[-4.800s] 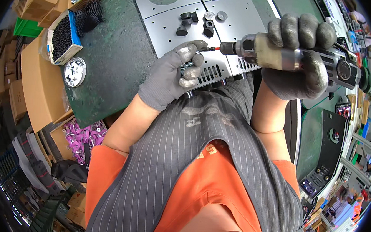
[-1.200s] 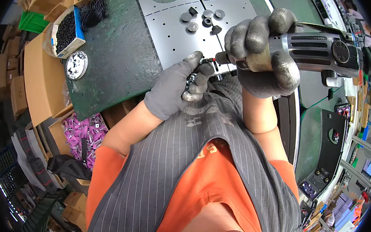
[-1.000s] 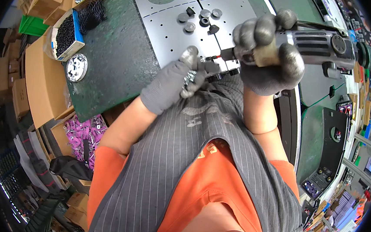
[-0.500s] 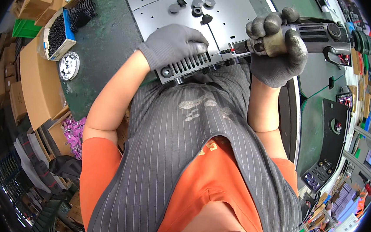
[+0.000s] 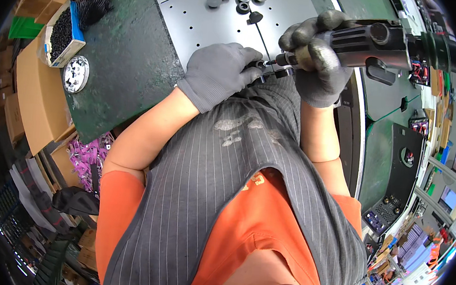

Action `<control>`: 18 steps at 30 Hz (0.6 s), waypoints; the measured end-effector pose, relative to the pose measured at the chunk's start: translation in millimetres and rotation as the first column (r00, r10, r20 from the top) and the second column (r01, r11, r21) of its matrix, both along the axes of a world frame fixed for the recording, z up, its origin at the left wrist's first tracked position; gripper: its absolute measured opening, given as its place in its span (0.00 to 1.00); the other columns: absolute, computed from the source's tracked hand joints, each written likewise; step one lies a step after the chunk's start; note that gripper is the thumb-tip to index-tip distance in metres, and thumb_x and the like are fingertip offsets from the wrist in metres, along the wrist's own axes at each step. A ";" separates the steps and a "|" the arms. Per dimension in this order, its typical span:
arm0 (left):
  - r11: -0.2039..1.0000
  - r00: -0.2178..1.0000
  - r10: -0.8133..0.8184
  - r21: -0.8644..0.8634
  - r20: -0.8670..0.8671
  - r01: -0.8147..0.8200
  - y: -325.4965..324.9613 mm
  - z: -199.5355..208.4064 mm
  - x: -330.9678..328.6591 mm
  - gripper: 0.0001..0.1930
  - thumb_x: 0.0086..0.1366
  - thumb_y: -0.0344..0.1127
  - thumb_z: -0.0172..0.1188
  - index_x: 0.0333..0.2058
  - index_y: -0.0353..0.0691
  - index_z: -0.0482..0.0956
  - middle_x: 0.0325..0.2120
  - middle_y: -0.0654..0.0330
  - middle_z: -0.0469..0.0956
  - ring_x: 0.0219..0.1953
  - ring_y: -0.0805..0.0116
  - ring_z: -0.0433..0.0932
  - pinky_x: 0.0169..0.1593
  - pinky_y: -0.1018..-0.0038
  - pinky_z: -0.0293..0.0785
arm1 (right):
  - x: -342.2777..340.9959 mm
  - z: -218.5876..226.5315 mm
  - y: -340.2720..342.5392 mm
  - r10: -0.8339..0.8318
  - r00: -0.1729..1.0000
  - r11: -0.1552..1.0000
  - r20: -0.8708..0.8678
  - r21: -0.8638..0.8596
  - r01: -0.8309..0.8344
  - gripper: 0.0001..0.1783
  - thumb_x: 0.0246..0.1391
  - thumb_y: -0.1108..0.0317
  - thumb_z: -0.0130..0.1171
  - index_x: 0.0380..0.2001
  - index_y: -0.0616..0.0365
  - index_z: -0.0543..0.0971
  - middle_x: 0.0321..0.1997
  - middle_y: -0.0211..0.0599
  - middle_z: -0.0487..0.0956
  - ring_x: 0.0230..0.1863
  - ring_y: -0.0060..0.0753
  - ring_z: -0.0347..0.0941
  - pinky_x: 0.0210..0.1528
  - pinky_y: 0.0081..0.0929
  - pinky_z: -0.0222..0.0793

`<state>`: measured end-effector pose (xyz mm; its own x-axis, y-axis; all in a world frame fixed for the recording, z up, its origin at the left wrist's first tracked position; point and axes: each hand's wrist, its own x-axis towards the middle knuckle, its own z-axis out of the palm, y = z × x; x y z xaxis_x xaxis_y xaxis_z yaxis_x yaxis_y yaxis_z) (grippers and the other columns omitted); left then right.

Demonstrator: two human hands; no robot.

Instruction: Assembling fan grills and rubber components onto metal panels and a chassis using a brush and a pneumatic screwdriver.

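Observation:
My right hand (image 5: 320, 64), in a grey glove, is wrapped round a dark grey power screwdriver (image 5: 375, 44). The tool lies nearly level, its tip pointing left at the near edge of a silver metal panel (image 5: 195, 16). My left hand (image 5: 220, 75), gloved too, bends over that edge. Its thumb and forefinger close on a small dark part (image 5: 260, 64) right by the screwdriver's tip; the part's exact shape is mostly hidden. Several round black caps (image 5: 244, 7) lie loose on the panel.
The panel rests on a green bench (image 5: 123, 43). On the left stand a box of small black parts (image 5: 62, 35), a round white dish (image 5: 76, 74) and a cardboard box (image 5: 36, 95). Purple parts (image 5: 88, 158) lie below the bench edge. A black panel (image 5: 399, 172) is at the right.
The screwdriver and my right hand have moved left. My left hand has shifted slightly right and down, its fingers now at the tool's tip. The panel's slotted near side is no longer visible.

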<state>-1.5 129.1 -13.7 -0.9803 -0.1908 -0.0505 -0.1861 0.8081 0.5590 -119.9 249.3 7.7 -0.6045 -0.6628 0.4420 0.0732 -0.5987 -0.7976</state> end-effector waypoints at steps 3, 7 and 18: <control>0.999 0.999 0.013 0.031 -0.036 -0.012 2.9 -4.0 -0.8 0.18 0.56 0.48 0.55 0.41 0.45 0.78 0.33 0.56 0.77 0.38 0.59 0.76 0.40 0.68 0.71 | 0.0 -4.7 -2.9 -0.026 0.997 0.989 -0.075 0.142 0.036 0.21 0.44 0.72 0.56 0.43 0.57 0.65 0.30 0.39 0.73 0.29 0.35 0.69 0.33 0.35 0.68; 1.000 1.000 0.003 -0.030 0.025 -0.002 1.9 -0.4 -0.3 0.18 0.55 0.48 0.56 0.40 0.44 0.78 0.31 0.55 0.77 0.35 0.56 0.76 0.38 0.66 0.71 | 9.3 -7.7 -10.2 0.011 0.998 0.986 -0.054 0.169 -0.002 0.21 0.40 0.75 0.58 0.41 0.58 0.67 0.29 0.39 0.72 0.28 0.33 0.70 0.31 0.35 0.70; -0.058 0.861 0.465 0.978 0.206 -0.202 -53.0 -10.8 3.8 0.20 0.65 0.36 0.44 0.52 0.29 0.64 0.31 0.64 0.71 0.22 0.83 0.62 0.20 0.89 0.60 | -0.7 -13.2 -17.8 0.125 0.991 0.982 -0.042 0.150 -0.118 0.25 0.37 0.71 0.61 0.43 0.58 0.68 0.26 0.36 0.73 0.27 0.33 0.72 0.28 0.27 0.70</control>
